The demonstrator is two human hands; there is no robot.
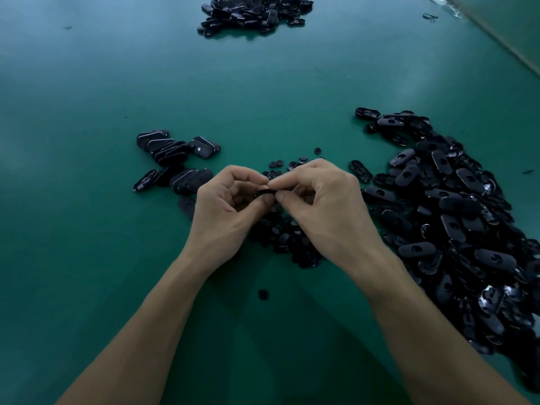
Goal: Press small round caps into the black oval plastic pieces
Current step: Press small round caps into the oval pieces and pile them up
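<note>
While your left hand (228,200) curls its fingers round a mostly hidden black piece (264,193), your right hand (324,200) pinches the same piece between thumb and forefinger. Small caps (286,238) lie heaped just beneath. Loose oval pieces (453,214) pile up at right and stacked ones (175,162) at left on the green table (87,112).

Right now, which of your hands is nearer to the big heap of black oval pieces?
Right. The right hand is close beside the heap; the left hand is farther off, on the right hand's other side. Both pinch one black piece between them.
</note>
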